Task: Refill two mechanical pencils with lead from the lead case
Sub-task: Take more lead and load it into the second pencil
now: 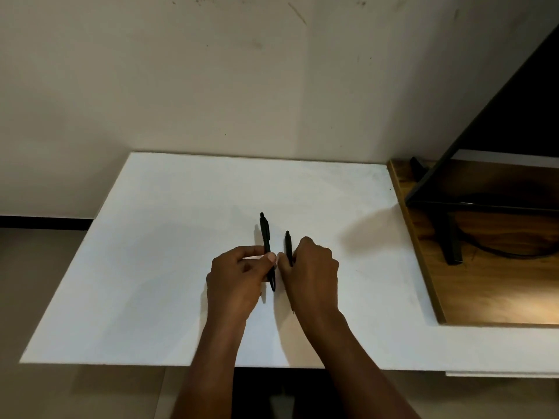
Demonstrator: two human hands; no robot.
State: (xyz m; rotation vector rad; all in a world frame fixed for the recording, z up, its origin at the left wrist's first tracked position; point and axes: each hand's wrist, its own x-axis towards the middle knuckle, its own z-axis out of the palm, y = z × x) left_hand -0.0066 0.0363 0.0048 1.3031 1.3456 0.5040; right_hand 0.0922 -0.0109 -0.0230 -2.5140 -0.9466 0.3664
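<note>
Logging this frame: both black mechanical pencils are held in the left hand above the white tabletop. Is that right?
No. The head view shows one black mechanical pencil per hand: the left hand grips the left pencil, the right hand grips the right pencil, both above the white tabletop.

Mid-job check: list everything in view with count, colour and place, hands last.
left pencil: one, black, held over the board's middle
right pencil: one, black, just right of the first
board: one, white, under both hands
wooden desk: one, brown, right of the board
monitor stand: one, black, on the wooden desk
wall: beige, behind the board
lead case: none in view
left hand: pinches the left pencil
right hand: grips the right pencil
</note>
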